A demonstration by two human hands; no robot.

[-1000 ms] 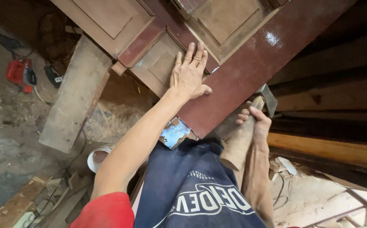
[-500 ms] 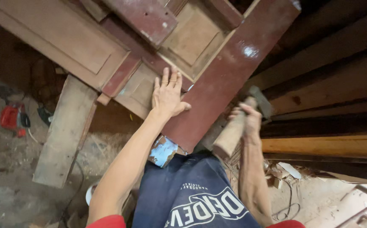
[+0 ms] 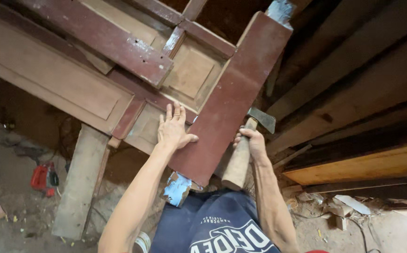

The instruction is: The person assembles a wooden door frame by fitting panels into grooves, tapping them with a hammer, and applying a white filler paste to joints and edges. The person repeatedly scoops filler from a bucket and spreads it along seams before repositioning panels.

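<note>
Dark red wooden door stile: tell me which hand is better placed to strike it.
Right. The right hand already grips the wooden-handled hatchet beside the stile; the left hand lies flat on it, likely steadying.

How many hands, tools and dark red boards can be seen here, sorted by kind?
Hands: 2, the left hand flat on the long dark red board and the right hand gripping the hatchet
Hatchets: 1
Red power tools: 1, the one on the ground
Loose dark red boards: 2, the long one and a shorter board
Total: 6
</note>
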